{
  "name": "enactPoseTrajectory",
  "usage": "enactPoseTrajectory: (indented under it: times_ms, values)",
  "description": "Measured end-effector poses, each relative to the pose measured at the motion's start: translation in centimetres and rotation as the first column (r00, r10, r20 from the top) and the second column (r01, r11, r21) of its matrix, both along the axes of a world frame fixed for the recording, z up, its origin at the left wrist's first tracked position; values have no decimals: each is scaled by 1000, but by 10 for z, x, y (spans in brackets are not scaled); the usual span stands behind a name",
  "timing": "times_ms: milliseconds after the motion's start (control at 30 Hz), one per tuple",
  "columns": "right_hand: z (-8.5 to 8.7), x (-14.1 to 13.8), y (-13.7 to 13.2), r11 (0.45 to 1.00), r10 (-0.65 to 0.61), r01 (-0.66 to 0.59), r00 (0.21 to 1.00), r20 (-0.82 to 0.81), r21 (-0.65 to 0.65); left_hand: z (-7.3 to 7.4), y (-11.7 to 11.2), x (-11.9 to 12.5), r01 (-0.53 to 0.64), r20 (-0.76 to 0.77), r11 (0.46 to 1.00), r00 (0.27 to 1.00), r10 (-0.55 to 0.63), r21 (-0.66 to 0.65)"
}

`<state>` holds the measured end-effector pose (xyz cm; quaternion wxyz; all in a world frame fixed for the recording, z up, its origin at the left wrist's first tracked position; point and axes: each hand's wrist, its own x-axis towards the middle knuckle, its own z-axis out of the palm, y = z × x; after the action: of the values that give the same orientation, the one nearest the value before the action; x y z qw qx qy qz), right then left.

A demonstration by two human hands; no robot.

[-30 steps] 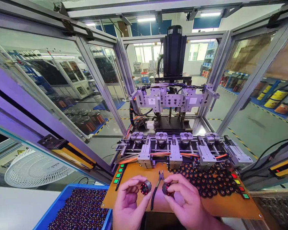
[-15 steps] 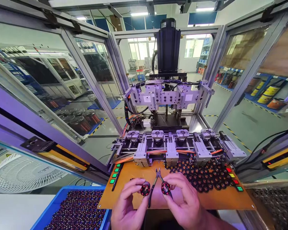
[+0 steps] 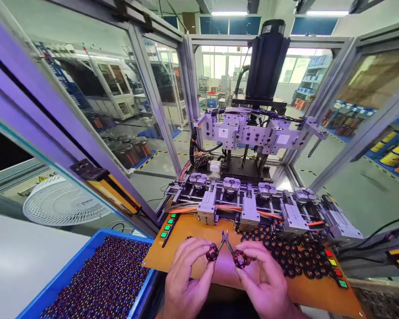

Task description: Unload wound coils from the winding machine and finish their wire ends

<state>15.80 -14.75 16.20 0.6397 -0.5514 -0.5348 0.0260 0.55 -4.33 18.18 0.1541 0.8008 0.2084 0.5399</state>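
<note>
My left hand [image 3: 185,277] pinches a small round black part with red marks [image 3: 212,253] between thumb and fingers. My right hand [image 3: 262,280] is closed on a second part of the same kind [image 3: 240,259] and also holds small cutting pliers [image 3: 224,238], whose jaws point up between the two parts. Both hands hover over the orange work plate [image 3: 193,228], a few centimetres apart.
A blue bin [image 3: 99,277] full of the same small parts sits at the lower left. More parts lie piled [image 3: 286,250] on the plate's right half. Behind stands a machine with a row of round fixtures [image 3: 249,192], green buttons [image 3: 166,223] and glass enclosure walls.
The view has swung to the left and tilted. Both hands have kept their parts and stayed close together over the plate, with the pliers still between them.
</note>
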Motion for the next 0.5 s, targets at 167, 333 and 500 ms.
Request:
enactPoseTrajectory:
  times_ms: [167,333,500]
  values:
    - [-3,0,1,999,42,-44,998,-54,-23,-2,1,-5,-65,-10,998,998,65,0]
    - [-3,-1,1,995,80,-83,995,-63,-53,-1,0,-8,-84,-6,996,996,83,-26]
    - [-28,-6,9,980,105,-105,994,-8,-169,-29,7,-25,-158,-26,979,987,156,-126]
